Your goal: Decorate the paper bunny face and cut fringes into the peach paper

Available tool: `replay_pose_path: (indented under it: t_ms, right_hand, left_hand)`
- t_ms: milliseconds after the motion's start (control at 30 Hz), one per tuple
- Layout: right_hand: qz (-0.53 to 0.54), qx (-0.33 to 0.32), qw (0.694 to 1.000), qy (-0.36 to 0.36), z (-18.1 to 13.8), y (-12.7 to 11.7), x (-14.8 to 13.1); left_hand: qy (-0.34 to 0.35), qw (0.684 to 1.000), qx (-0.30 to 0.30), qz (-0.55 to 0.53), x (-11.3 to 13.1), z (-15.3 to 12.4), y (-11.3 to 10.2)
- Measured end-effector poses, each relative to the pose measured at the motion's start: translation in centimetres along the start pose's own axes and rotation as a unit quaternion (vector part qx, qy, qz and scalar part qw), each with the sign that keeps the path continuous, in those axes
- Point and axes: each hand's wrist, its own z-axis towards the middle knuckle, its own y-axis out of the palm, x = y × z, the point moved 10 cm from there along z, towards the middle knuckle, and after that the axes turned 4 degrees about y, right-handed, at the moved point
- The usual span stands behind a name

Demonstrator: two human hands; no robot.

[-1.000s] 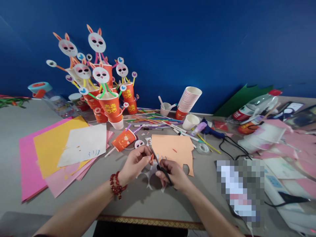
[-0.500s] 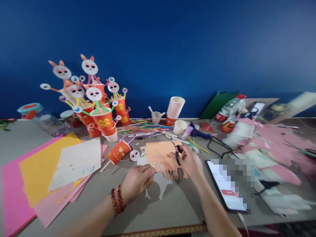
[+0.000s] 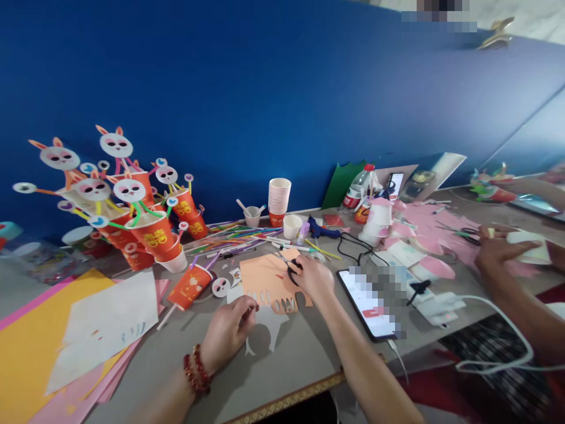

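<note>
My left hand point(image 3: 227, 333) rests on the grey table point(image 3: 291, 359), its fingers pinched on a small white paper cut-out point(image 3: 262, 334). My right hand point(image 3: 314, 277) lies farther back on a peach paper sheet point(image 3: 265, 282) whose front edge has several small cut-outs. It grips black-handled scissors point(image 3: 289, 269), blades pointing up and left. A red bead bracelet point(image 3: 194, 370) circles my left wrist.
Red paper-cup bunny crafts point(image 3: 132, 206) stand at the back left, with a cup stack point(image 3: 279, 200), markers, straws and a glue gun point(image 3: 322, 228) behind. Coloured paper sheets point(image 3: 53, 330) lie left. A phone point(image 3: 368, 303) lies right of my arm. Another person's hands point(image 3: 498, 250) work at the far right.
The view has swung to the right and up, bringing another person's hands into sight. My right hand with the scissors left the white cut-out and now rests on the peach sheet.
</note>
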Motion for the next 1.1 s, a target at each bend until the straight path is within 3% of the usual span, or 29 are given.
replay_pose_path:
  t_ms: [333, 667, 833, 967, 1100]
  right_hand:
    - [0.056, -0.038, 0.996, 0.059, 0.5, 1.3, 1.7]
    - [0.134, -0.083, 0.987, 0.006, 0.8, 2.5, 1.5]
    - [0.166, -0.11, 0.98, -0.025, 0.6, 1.9, 1.2]
    - [0.236, -0.063, 0.963, -0.113, -0.6, -0.3, -2.2]
    - [0.364, -0.129, 0.882, -0.27, -4.1, -0.6, -8.0]
  left_hand:
    - [0.0, 1.0, 0.021, 0.001, 0.2, 0.2, 0.5]
    - [0.024, 0.999, 0.035, -0.02, 0.7, 0.5, 0.2]
    - [0.011, 0.996, 0.049, -0.071, 0.6, 0.6, -0.1]
    - [-0.027, 0.99, 0.071, -0.115, -0.2, 0.7, -0.4]
    - [-0.064, 0.983, 0.089, -0.149, -1.3, 0.6, -0.5]
